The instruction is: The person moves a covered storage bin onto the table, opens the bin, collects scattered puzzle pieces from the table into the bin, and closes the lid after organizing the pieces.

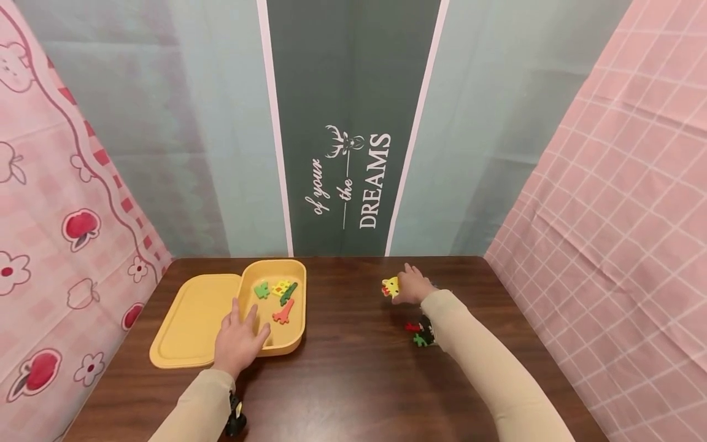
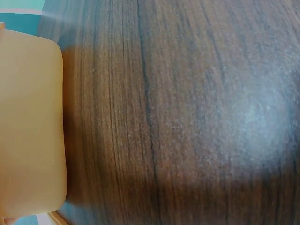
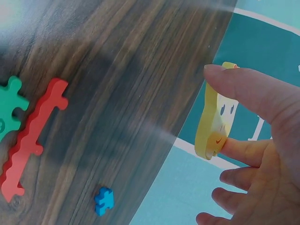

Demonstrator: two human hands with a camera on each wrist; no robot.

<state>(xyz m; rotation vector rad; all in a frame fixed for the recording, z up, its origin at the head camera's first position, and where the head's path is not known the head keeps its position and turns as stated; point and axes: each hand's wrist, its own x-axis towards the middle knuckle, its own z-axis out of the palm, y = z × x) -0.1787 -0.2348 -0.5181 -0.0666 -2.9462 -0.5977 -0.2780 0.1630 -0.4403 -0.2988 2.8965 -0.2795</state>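
My right hand (image 1: 414, 286) pinches a yellow puzzle piece with an animal face (image 1: 391, 286) between thumb and fingertip, raised over the right side of the table. In the right wrist view that yellow piece (image 3: 211, 123) is seen edge-on, and the other fingers stay off it. At the left, my left hand (image 1: 236, 339) spreads its fingers over the near left rim of a yellow box (image 1: 298, 334), holding nothing. Inside the box lie a green piece (image 1: 262, 290), a spotted yellow piece (image 1: 280, 288), a dark green piece (image 1: 288, 294) and a coral piece (image 1: 284, 312).
Left of the box lies its yellow lid (image 1: 190, 319). Below my right forearm are a red piece (image 3: 33, 140), a green piece (image 3: 10, 105) and a small blue piece (image 3: 104, 200). A patterned curtain (image 1: 342, 92) hangs behind the wooden table (image 1: 353, 380).
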